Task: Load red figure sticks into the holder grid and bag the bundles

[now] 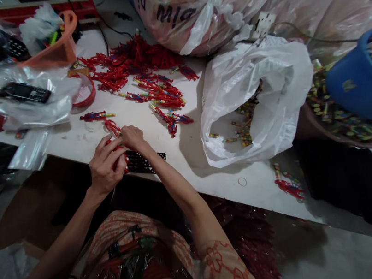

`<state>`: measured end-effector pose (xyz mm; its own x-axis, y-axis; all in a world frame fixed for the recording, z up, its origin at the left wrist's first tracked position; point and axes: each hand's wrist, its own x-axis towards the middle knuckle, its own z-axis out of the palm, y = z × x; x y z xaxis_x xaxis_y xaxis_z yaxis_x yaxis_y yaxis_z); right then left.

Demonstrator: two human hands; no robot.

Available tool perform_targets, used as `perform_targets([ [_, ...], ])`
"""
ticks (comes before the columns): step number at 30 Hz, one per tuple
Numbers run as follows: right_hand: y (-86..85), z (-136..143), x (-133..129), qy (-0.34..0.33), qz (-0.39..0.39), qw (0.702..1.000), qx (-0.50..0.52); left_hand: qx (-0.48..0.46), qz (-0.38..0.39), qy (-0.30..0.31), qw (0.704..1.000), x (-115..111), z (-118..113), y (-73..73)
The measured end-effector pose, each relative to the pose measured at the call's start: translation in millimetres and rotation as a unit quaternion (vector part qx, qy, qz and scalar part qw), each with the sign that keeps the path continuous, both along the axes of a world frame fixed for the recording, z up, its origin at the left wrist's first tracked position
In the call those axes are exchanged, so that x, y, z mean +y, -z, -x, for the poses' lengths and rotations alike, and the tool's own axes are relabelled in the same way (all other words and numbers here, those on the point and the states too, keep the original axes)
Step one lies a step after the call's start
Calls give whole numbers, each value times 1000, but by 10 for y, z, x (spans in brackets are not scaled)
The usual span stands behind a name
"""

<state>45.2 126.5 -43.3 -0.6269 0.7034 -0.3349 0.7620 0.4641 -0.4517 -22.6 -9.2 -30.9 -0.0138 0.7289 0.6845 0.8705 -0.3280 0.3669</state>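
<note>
Since the left hand is pinched around a red bundle at the table's near edge over the black tray, and the right hand is closed on another red piece, I'd keep both grips low and tight.

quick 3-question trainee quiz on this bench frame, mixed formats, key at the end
1. True or false: the white plastic bag on the table lies open, with small coloured pieces inside.
2. What does the left hand grip? A) red bundle B) phone C) rubber band
3. What dark thing lies right beside the hands at the table's near edge?

Key: 1 true. 2 A, the red bundle; the right hand touches it as well. 3 the black mesh tray.
</note>
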Motion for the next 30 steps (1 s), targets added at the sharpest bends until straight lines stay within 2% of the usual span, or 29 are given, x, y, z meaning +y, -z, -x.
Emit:
perform_targets([
  [3, 75, -209, 15, 66, 75, 994, 53, -6, 2, -7, 1000, 23, 7, 9],
  [4, 95, -303, -5, 100, 126, 983, 93, -9, 7, -12, 1000, 28, 10, 12],
  [7, 148, -540, -146, 177, 260, 922, 226, -14, 24, -24, 999, 30, 12, 14],
  [9, 184, -612, -255, 167, 270, 909, 271, -14, 29, -26, 999, 25, 12, 10],
  [12, 238, -601, -340, 135, 186, 933, 277, -9, 25, -18, 999, 20, 13, 2],
  [15, 272, -528, -364, 117, 98, 962, 227, -4, 18, -9, 1000, 22, 14, -8],
  [19, 241, -435, -484, 8, 3, 991, 136, 15, 53, -3, 998, 11, 25, -24],
  [21, 194, -443, -528, -34, -19, 994, 107, 24, 76, 0, 997, -3, 42, -27],
  [23, 128, -541, -468, -42, -5, 994, 97, 24, 72, 0, 997, -12, 62, -19],
  [24, 90, -630, -387, -23, -1, 995, 97, 20, 61, -3, 998, -11, 68, -11],
  [26, 11, -869, -145, 67, -29, 995, 69, 11, 35, -12, 999, 4, 64, 9],
  [28, -44, -1127, 135, 184, -90, 979, -14, 4, 30, -19, 999, 36, 38, 26],
  [30, -52, -1324, 354, 237, -125, 960, -84, 0, 37, -22, 999, 72, 1, 36],
])
